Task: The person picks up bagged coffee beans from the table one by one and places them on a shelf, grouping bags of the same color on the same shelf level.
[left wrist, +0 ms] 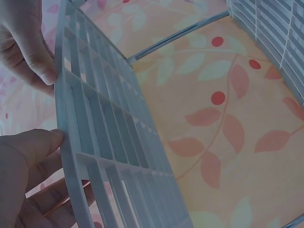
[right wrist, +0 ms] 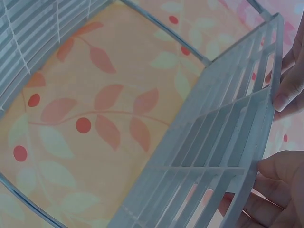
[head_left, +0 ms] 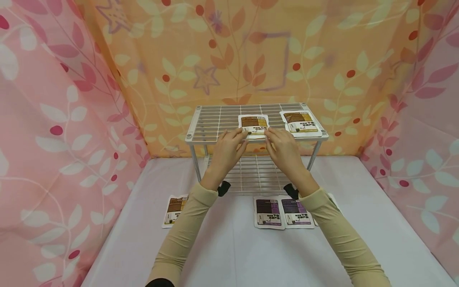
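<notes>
Left hand [head_left: 228, 150] and right hand [head_left: 285, 151], fingers relaxed, are touching a packet [head_left: 254, 121] on the rack [head_left: 194, 124]. Leafy cloth [head_left: 150, 44] is hanging round the pale table [head_left: 234, 253].

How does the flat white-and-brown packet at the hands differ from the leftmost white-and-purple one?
The brown packet lies on the white wire rack; the purple packet, on the pale table.
The left hand and right hand touch the brown packet; neither touches the purple packet.
The brown packet shows yellow too; the purple packet shows none.
Both are flat and rectangular.
</notes>
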Available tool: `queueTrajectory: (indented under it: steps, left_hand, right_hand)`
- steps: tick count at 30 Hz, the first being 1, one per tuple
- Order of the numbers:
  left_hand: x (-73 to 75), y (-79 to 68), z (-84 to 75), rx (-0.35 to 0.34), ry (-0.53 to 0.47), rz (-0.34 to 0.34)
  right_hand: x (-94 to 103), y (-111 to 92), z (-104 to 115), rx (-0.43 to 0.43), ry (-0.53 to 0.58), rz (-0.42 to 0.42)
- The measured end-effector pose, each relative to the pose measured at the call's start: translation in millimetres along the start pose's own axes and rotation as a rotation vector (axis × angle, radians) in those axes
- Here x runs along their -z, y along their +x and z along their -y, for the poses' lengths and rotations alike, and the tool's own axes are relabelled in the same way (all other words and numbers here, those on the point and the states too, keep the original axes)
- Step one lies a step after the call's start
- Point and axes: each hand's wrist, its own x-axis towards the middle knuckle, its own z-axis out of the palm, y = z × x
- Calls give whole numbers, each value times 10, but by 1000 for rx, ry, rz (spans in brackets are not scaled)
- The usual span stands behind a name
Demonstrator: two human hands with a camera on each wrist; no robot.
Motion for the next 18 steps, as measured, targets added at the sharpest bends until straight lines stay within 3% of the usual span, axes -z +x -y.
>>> queueTrajectory:
  steps: [10,18]
  left_hand:
    - [-26,-59,39,-26,-23,-41]
    - [-39,-232,102,-75,-47,-123]
  right_hand:
    - [-36,-41,31,1,38,-38]
    - [-98,-130,108,22,79,-76]
